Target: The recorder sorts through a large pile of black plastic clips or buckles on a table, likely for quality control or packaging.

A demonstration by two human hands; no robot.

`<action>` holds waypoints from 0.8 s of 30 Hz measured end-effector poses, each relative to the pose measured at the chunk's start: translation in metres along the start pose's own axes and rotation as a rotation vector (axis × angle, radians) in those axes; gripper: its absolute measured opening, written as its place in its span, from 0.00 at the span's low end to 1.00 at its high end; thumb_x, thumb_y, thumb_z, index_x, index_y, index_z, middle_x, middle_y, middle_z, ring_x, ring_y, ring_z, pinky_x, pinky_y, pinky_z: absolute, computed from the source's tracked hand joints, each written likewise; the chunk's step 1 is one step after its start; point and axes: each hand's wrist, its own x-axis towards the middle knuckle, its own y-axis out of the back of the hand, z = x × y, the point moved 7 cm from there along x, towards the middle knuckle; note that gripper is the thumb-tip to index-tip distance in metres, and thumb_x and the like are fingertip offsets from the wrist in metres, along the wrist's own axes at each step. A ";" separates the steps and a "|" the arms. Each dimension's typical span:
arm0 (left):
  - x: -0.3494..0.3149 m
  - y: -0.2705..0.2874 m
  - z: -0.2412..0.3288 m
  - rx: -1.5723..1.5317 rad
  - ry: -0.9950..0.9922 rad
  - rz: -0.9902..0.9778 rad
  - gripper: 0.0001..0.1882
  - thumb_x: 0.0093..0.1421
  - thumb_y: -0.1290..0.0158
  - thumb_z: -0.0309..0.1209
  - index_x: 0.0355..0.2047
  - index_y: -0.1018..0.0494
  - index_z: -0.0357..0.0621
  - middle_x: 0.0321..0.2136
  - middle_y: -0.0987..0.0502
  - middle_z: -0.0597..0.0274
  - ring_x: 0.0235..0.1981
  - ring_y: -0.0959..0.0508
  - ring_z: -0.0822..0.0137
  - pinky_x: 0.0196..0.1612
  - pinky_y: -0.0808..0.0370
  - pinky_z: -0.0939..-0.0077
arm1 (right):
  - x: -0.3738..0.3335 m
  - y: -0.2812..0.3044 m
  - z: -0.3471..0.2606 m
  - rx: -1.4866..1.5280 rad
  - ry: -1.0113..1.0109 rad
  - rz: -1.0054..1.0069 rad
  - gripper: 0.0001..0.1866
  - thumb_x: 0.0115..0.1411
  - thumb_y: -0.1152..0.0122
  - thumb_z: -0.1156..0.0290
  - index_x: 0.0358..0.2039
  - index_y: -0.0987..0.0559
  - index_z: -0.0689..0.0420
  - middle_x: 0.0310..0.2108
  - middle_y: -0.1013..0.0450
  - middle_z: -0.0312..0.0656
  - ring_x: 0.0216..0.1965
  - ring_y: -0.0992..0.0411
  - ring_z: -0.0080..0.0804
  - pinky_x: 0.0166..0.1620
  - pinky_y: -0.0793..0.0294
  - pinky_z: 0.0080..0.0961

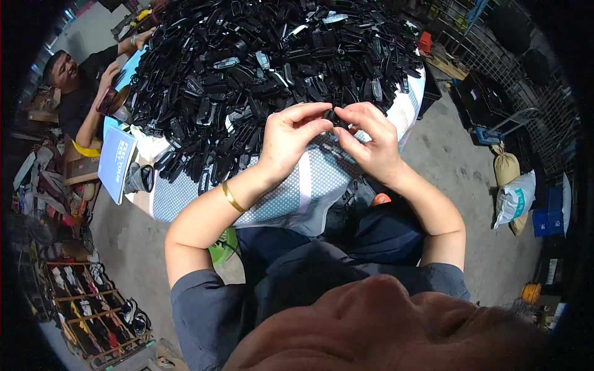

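My left hand [291,133] and my right hand [373,139] meet at the near edge of a big heap of black plastic parts [247,80]. Thumbs and forefingers of both hands pinch a small black plastic piece [332,116] between them. Fingertips cover much of it, so its exact kind is hidden. Many parts in the heap are long and narrow, and a few look grey or shiny. Under the heap lies a pale dotted cloth [272,204], which hangs over the table's near edge at my lap.
A blue-and-white box [117,162] stands at the table's left edge, beside a dark roll [140,179]. Another person [86,77] reaches toward the heap from the far left. Sacks [515,196] sit on the right floor; a divided wooden tray [86,309] lies lower left.
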 end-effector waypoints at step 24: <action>0.005 -0.014 0.011 0.068 -0.178 -0.278 0.12 0.59 0.53 0.26 0.42 0.28 0.34 0.39 0.25 0.57 0.42 0.27 0.67 0.48 0.32 0.76 | -0.010 -0.009 0.001 -0.043 -0.125 -0.146 0.13 0.51 0.38 0.68 0.32 0.25 0.65 0.27 0.27 0.51 0.28 0.26 0.41 0.29 0.29 0.28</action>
